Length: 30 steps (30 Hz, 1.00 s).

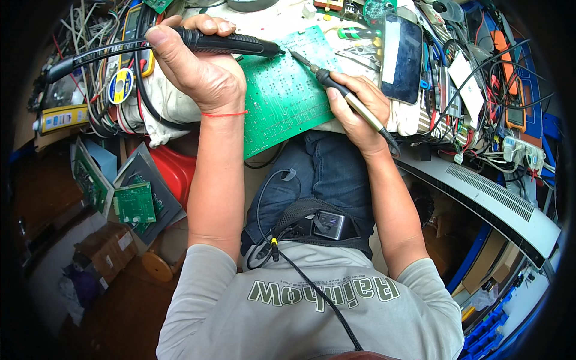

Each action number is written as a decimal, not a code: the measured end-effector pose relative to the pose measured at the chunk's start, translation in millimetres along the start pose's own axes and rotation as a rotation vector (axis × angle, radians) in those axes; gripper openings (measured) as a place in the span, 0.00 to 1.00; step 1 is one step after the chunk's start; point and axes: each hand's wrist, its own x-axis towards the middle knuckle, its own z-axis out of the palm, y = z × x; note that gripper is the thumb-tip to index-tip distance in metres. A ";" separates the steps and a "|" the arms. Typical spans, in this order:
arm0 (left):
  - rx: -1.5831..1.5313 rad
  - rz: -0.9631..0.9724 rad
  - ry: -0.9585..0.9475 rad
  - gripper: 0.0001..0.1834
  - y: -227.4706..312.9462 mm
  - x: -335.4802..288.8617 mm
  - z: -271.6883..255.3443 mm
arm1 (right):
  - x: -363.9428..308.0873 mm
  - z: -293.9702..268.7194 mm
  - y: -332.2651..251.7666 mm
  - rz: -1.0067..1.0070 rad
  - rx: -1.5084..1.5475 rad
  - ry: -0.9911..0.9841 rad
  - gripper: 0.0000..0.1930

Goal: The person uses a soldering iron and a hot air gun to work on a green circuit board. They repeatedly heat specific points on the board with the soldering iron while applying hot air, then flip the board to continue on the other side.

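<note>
A large green circuit board [282, 99] lies in front of me at the table's near edge, its near corner jutting out above my lap. My left hand [201, 69] grips a black corded tool with a ribbed handle [234, 44]. The dark nozzle of that tool points right, at the board's upper part. In my right hand [363, 108] is a soldering iron [345, 93], held like a pen. Its tip is close to the black tool's nozzle, over the board; whether either tip touches the board I cannot tell.
A phone-like device with a dark screen [402, 60] lies right of the board, beside green-handled pliers [357, 33]. Tangled cables and a solder spool [120, 86] are at left. More wires and an orange meter [515, 114] crowd the right. A red stool [174, 168] stands below.
</note>
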 end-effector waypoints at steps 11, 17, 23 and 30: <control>-0.084 0.019 -0.004 0.29 -5.9 3.1 -4.5 | 0.0 0.2 -1.0 0.000 -0.010 0.015 0.13; 0.012 0.014 -0.022 0.32 -5.4 1.8 -7.4 | -0.3 0.2 -0.8 -0.009 -0.007 0.015 0.13; -0.120 0.029 -0.011 0.28 -7.5 4.1 -7.4 | 0.4 -0.8 -1.2 -0.021 -0.013 0.005 0.13; 0.019 0.021 -0.032 0.32 -4.3 2.1 -8.8 | -0.9 -0.8 -3.0 0.028 -0.002 0.008 0.13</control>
